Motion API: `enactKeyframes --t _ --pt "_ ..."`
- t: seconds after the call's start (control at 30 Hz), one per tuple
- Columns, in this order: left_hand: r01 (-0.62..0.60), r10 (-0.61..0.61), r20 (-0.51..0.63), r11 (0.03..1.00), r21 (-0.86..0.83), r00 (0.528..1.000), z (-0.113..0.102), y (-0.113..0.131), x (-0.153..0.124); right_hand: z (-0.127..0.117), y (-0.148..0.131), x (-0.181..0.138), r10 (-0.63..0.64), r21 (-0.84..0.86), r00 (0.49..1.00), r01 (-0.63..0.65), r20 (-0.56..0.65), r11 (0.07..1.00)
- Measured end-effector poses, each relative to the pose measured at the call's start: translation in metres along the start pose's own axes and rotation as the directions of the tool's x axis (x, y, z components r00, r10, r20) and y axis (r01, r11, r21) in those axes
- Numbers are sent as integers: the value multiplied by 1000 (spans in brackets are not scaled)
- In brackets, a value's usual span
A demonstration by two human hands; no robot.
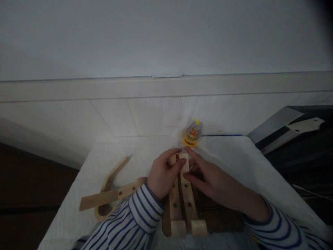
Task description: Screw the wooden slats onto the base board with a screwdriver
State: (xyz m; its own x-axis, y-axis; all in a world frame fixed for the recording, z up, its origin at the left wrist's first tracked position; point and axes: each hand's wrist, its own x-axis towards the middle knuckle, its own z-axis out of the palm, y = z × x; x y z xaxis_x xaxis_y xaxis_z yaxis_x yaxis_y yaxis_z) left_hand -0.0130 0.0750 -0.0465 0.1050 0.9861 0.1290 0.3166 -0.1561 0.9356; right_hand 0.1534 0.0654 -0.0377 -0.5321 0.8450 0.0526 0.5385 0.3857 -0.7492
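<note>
In the head view, a wooden frame (182,203) of two parallel slats with holes lies on the white-covered table (234,156), running from the near edge away towards the wall (166,38). It sits in the middle of the table, between the two striped sleeves.

The left hand (163,175) is curled round the far end of the left slat, pinching it between fingers and thumb. The right hand (205,173) reaches in from the other side with its fingers stretched long, fingertips touching the far end of the right slat. Whether it actually grips the slat cannot be told.

Just beyond the fingertips, near the table's far edge, stands a small clear bag (193,133) with yellow and orange contents. To the left, apart from the frame, lies a curved wooden piece (111,194) with a straight slat across it. Off the table to the right, a pale wooden part (307,125) rests on a dark object (299,152).
</note>
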Motion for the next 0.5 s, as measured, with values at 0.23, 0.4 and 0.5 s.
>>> enactKeyframes --t 0.23,0.4,0.5 --pt "26 -26 1 1000 8 1000 -1 2 0 -1 -1 0 7 -19 1000 -7 6 1000" --pt "22 -22 -12 1000 13 1000 0 1 1 0 -1 1 -3 -11 1000 3 11 1000" --pt "32 -32 -17 999 4 999 0 2 0 -1 -2 2 1 24 1000 -1 10 1000"
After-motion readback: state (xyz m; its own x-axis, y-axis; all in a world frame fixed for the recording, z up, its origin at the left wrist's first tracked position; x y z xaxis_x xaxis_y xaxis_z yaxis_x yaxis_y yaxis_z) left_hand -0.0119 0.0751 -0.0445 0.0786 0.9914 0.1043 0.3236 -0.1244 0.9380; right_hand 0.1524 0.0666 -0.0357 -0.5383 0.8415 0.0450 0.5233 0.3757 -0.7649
